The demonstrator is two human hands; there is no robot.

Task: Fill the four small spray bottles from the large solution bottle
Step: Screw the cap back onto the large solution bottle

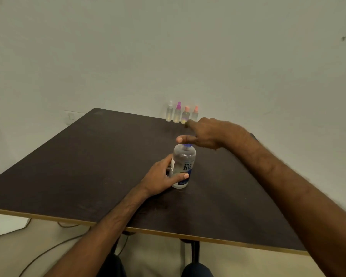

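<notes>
Right hand (212, 134) is motion-blurred; we cannot resolve its far fingers. It hides the base of the peach-capped spray bottle (195, 115) at the row's 3 o'clock end. Fill levels in the row of small spray bottles (177, 114) are too small to read. Left hand (160, 178) fingers vanish behind the large bottle (185, 156) at its 9 o'clock side. Both forearms are cut off at the frame's 6 and 4 o'clock.

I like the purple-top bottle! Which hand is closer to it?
Right. The right hand hovers just in front of the purple-top bottle; the left hand is farther back, holding the big bottle.
</notes>
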